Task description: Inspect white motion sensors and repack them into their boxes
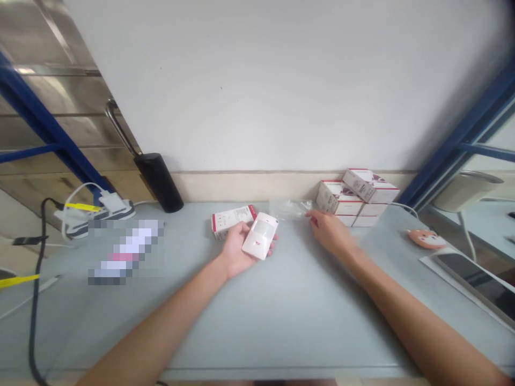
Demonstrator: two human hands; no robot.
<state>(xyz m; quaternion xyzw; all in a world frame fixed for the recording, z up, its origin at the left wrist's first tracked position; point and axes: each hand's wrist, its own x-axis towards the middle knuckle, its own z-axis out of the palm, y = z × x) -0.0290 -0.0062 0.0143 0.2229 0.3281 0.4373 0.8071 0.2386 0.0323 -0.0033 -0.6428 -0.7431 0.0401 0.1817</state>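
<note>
My left hand is wrapped around a white motion sensor, which lies tilted in the palm with its domed window and small red logo facing up. Just behind that hand, a white and red box rests on the desk, partly covered by the fingers. My right hand is at the back of the desk, its fingers pinched at the right edge of a clear plastic bag. Several white and red boxes are stacked right behind the right hand.
The grey desk meets a white wall. At left are a power strip with cables, a black cylinder and a pixelated phone-like object. On the right lie an orange animal-shaped item and a dark-screened device.
</note>
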